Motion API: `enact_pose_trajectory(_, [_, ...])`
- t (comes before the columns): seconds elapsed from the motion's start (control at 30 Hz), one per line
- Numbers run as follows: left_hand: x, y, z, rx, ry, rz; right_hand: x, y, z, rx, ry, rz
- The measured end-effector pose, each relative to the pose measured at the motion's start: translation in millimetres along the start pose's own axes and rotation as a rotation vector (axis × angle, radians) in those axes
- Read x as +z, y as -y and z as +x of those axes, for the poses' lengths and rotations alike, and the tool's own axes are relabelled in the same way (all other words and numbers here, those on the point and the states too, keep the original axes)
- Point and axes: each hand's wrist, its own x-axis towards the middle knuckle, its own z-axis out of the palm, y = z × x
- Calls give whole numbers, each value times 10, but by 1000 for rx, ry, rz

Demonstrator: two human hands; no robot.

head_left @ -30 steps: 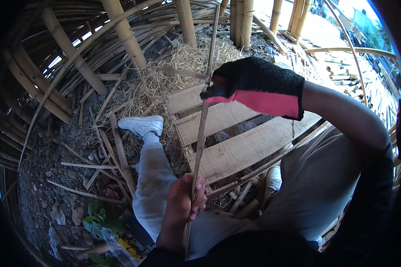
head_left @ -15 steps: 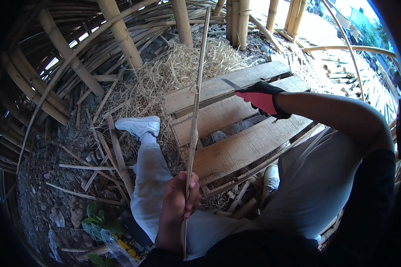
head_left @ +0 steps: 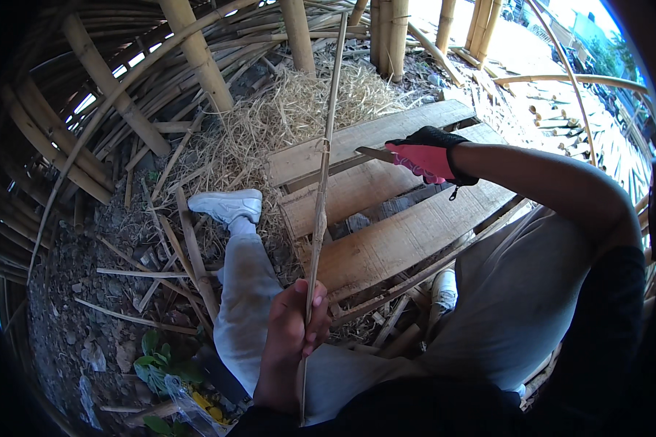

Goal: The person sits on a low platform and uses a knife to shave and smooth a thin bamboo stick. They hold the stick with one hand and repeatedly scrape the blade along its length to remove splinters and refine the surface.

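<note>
Found pale markings on the pink part of the glove (head_left: 414, 159), too small to read. Held the long, thin bamboo strip (head_left: 321, 189) by its lower part in the bare left hand (head_left: 295, 320), with fingers folded closed around it. Pointed its upper length toward the far side, left of the gloved right hand (head_left: 431, 153). Gripped a knife (head_left: 374, 154) in that right hand, farther out than the left, with fingers wrapped around a handle mostly hidden by the glove. Aimed the dark blade left, toward the strip, with tip and strip apart; could not tell the depth of that gap. Had a slatted wooden platform (head_left: 408, 237) between the legs, with open slots between its boards. Saw its left edge near the strip, and a narrow lane of ground between that edge and the white sneaker (head_left: 229, 206) at left. Noticed pale shavings (head_left: 270, 131) heaped beyond the sneaker, thick bamboo poles (head_left: 197, 54) at far left, cut bamboo lengths (head_left: 557, 125) at far right, and green leaves (head_left: 149, 364) at near left.
</note>
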Motion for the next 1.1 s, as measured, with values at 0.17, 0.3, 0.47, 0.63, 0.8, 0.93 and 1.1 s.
enact_pose_trajectory(0.17, [-8,16,6,2,7,-14,-56,94,-196,-7,-90,-162])
enact_pose_trajectory(0.3, [-16,23,15,-6,6,-40,-142,148,-197,54,-108,-254])
enact_pose_trajectory(0.47, [-24,16,-11,0,-13,-34,-79,339,-324,-402,-256,53])
enact_pose_trajectory(0.63, [-32,19,12,-10,21,-48,102,507,-535,-1160,-636,-170])
enact_pose_trajectory(0.8, [-15,26,37,-27,-9,-44,395,497,-869,-1210,-379,-410])
enact_pose_trajectory(0.93, [-15,21,25,-31,-10,-50,522,508,-949,-1166,-209,-444])
enact_pose_trajectory(1.1, [-27,-17,-60,-16,-45,-65,572,613,-1042,-955,108,-480])
